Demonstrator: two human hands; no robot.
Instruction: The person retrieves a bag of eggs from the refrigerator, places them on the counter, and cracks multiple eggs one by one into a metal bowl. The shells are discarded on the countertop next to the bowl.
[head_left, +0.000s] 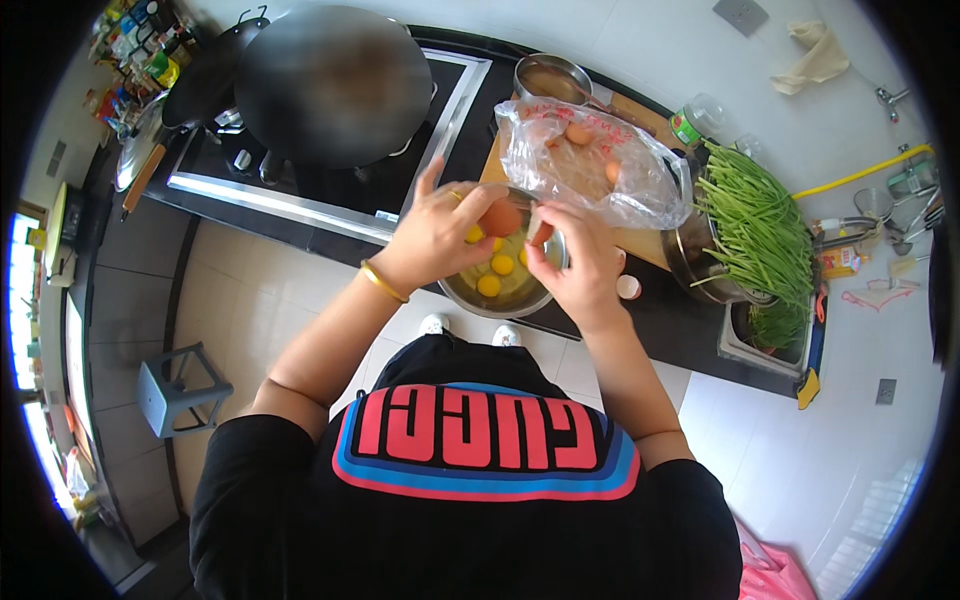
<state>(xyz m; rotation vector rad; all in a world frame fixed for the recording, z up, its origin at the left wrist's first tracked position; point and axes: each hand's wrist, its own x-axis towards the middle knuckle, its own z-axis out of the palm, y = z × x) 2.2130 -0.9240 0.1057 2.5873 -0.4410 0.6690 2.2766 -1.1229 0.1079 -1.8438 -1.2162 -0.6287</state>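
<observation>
A steel bowl (530, 304) holds clear egg white and several yellow yolks. Over its far side, the fingers of my left hand (440, 232) are closed around a brown egg (501, 217); whether its shell is whole I cannot tell. At the bowl's right edge my right hand (583, 262) pinches a small brown piece of eggshell (541, 236) between thumb and fingers. The two hands are slightly apart. Beyond the bowl lies a clear plastic bag (540, 165) with brown eggs (613, 172) inside. An emptied eggshell (628, 288) rests on the counter beside my right wrist.
A large wok (410, 95), blurred inside, sits on the stove at left. Under the bag is a wooden cutting board (650, 243). Long green vegetables (755, 220) top a metal pot (690, 262) by the sink (735, 345). A saucepan (552, 76) stands behind; a stool (185, 390) is lower left.
</observation>
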